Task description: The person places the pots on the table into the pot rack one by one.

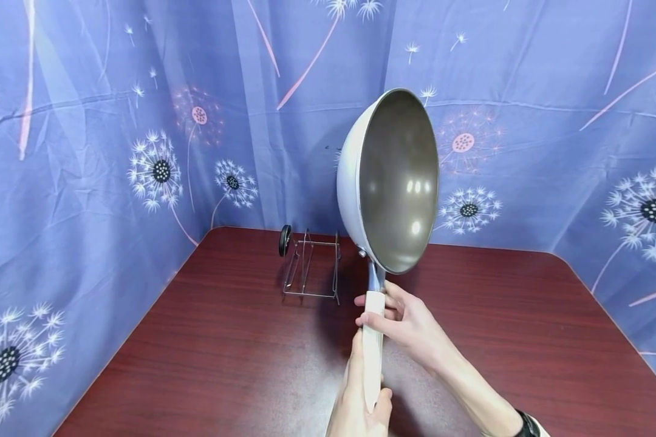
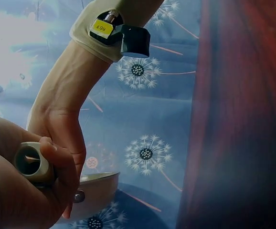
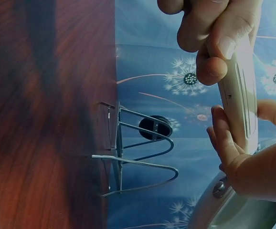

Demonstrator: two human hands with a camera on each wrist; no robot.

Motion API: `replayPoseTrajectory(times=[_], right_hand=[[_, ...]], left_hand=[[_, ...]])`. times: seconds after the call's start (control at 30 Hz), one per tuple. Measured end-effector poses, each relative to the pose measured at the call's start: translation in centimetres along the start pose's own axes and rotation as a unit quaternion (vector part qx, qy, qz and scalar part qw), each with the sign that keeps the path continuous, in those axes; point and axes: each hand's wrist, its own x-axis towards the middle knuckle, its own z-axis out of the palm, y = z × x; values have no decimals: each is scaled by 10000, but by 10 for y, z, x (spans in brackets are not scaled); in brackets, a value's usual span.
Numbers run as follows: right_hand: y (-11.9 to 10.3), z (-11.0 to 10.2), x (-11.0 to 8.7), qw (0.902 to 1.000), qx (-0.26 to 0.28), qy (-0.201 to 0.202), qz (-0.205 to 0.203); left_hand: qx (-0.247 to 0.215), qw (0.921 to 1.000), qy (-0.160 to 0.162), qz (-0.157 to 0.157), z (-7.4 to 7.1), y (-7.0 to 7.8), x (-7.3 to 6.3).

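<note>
A white wok (image 1: 347,176) with a grey-brown inside is held up over the table, bowl uppermost and tilted so its hollow faces right. My left hand (image 1: 355,394) grips the lower end of its white handle (image 1: 373,352); in the left wrist view the fingers (image 2: 64,164) wrap round the handle's hollow end. Higher up, close below the metal neck (image 1: 376,276), my right hand (image 1: 410,325) holds the handle between thumb and fingers. In the right wrist view both hands are on the handle (image 3: 240,100), with the wok's riveted side (image 3: 219,191) beside the right hand.
A wire rack (image 1: 310,295) with upright loops stands on the dark red table (image 1: 224,352), left of the wok. A black disc (image 1: 285,241) sits at its left side. Blue dandelion-print cloth (image 1: 300,145) hangs behind the table and along both sides.
</note>
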Motion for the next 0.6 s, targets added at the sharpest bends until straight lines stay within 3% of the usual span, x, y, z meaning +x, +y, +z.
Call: replayPoseTrajectory(times=[0.23, 0.33, 0.4, 0.47, 0.6], right_hand=[[-1, 2, 4, 9992, 83, -256, -293], [0, 2, 6, 9973, 351, -486, -432], [1, 1, 7, 9949, 542, -655, -549], [1, 0, 8, 9919, 664, -818, -705], [-2, -1, 10, 9866, 768, -1035, -1004]], left_hand=[[380, 9975, 265, -528, -3, 6, 1], [309, 9971, 385, -583, -2, 9, 1], [-43, 9974, 340, -641, -2, 11, 1], [-712, 9939, 159, -823, -3, 14, 2], [-2019, 9702, -142, -1330, -6, 19, 5]])
